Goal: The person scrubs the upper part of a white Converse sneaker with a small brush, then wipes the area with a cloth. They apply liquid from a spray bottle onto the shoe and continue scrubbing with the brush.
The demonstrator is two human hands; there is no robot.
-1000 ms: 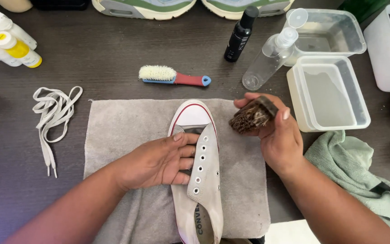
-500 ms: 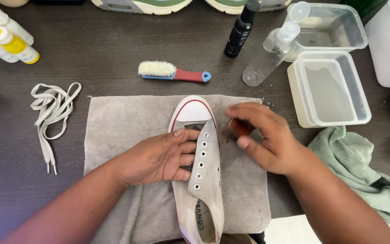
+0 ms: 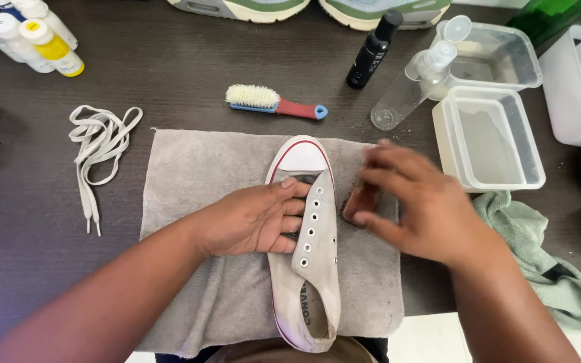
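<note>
Left hand (image 3: 257, 218) pins the sneaker (image 3: 307, 269); right hand (image 3: 418, 202) clenches a brush (image 3: 359, 202) at its side edge.

Shoe (image 3: 307, 255) on towel (image 3: 203, 202); laces (image 3: 99, 144) left; tubs (image 3: 495, 141) right, seemingly empty.

A dark wood-grain table (image 3: 169, 74) under even, bright light fills the view.

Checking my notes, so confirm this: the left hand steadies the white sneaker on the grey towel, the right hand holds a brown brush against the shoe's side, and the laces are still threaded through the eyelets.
Not quite. The head view shows bare eyelets on the white sneaker; the white laces lie loose on the dark table, left of the grey towel. The left hand and the right hand with the brown brush are as stated.
</note>
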